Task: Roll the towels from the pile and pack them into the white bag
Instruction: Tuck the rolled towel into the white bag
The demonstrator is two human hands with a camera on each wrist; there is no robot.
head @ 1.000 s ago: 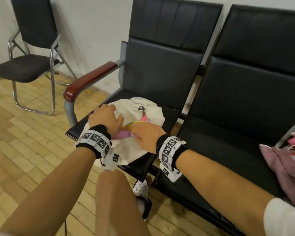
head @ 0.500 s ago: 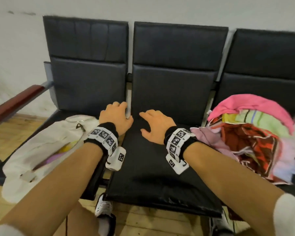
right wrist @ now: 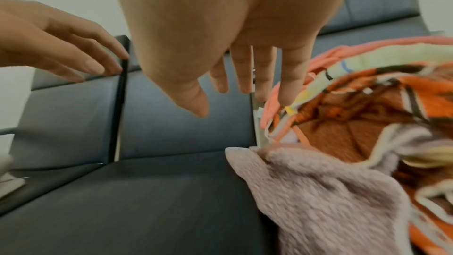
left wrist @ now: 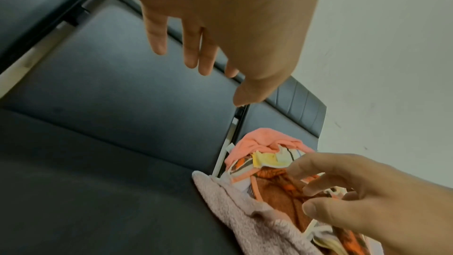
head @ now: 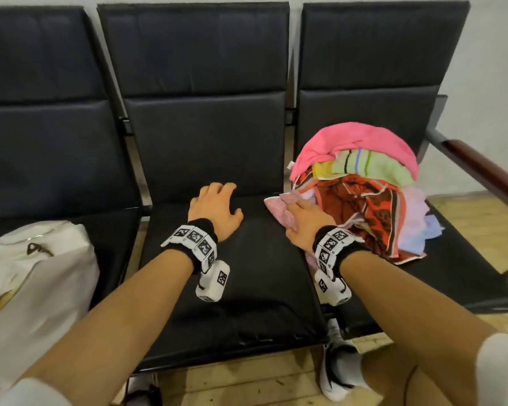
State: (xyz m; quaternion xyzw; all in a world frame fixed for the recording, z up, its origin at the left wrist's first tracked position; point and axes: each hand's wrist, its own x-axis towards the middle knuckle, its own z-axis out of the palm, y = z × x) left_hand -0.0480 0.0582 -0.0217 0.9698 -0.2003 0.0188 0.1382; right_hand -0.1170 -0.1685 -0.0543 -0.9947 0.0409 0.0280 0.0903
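Both hands have left the white bag (head: 33, 276) and swung rightward across the bench since a second ago, and the towel pile has come fully into sight. Nearest the camera, the middle seat (head: 226, 288) lies bare between the forearms, a good flat place for rolling. The left hand (head: 214, 209) hovers over the back of that seat, fingers loosely spread, holding nothing. The right hand (head: 305, 224) has reached the near edge of the pile, fingers straight and apart in its wrist view, over the mauve fleecy towel (right wrist: 318, 191) that spills onto the middle seat; I cannot tell whether it touches the cloth yet. Behind that lie the orange patterned cloth (head: 361, 206), the striped pale green towel (head: 373, 165) and the pink towel (head: 361, 142) on top, all on the right seat. The bag sits on the left seat, mouth open with something coloured already inside.

The step is picking the next towel. Best to pinch the mauve towel by its free corner and draw it sideways, low, so the heap above does not topple, then spread it flat with both hands before rolling tightly.
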